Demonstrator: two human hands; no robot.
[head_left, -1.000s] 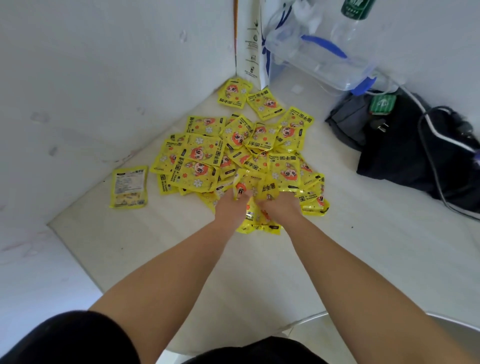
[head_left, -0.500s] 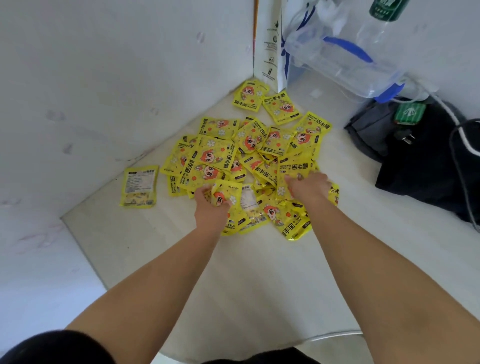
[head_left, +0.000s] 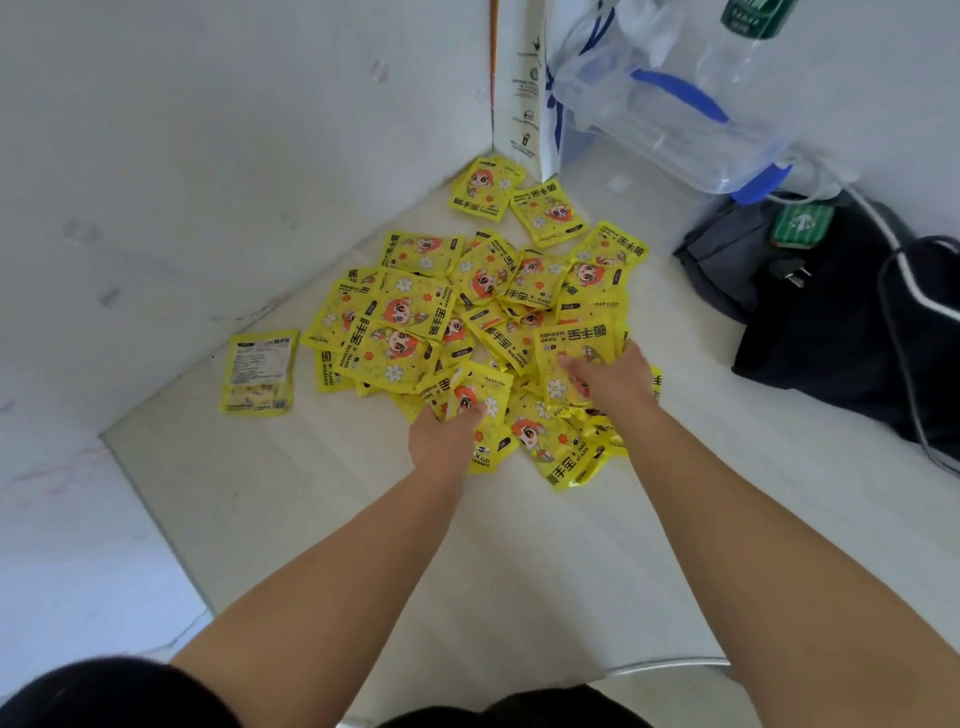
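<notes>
With the left hand (head_left: 441, 441) gripping a packet (head_left: 470, 395) at the near edge of the pile (head_left: 415, 322) on the counter (head_left: 311, 493) and the right hand (head_left: 615, 382) flat on a second packet (head_left: 571, 345), slick overlapping packets may slide and scatter if dragged.

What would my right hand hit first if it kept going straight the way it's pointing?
The right hand touches a yellow hand-warmer packet at its fingertips; going on up and left, it would likely push that one deeper into the pile of packets.
</notes>
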